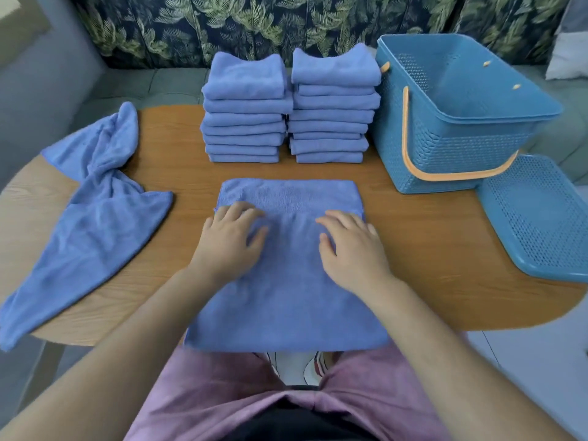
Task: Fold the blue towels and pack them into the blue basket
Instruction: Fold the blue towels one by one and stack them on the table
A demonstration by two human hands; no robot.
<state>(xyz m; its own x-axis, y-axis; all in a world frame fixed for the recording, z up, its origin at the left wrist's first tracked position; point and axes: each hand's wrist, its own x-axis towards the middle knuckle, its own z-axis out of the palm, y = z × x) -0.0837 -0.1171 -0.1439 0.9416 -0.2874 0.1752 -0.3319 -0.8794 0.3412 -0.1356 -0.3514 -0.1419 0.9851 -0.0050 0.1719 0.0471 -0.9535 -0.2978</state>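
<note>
A blue towel (288,300) lies flat on the wooden table (429,237) in front of me, its near edge hanging over the table's front. My left hand (230,240) and my right hand (351,246) rest palm down on its upper half, fingers spread and slightly bent. Two stacks of folded blue towels stand at the back, the left stack (245,113) and the right stack (332,109). An unfolded, crumpled blue towel (92,202) drapes over the table's left side. The blue basket (451,122) with an orange handle stands at the back right, nothing visible inside.
The basket's perforated blue lid (537,218) lies on the table's right end, partly over the edge. A sofa with leaf-patterned fabric (222,23) runs behind the table. Bare wood shows between the flat towel and the stacks.
</note>
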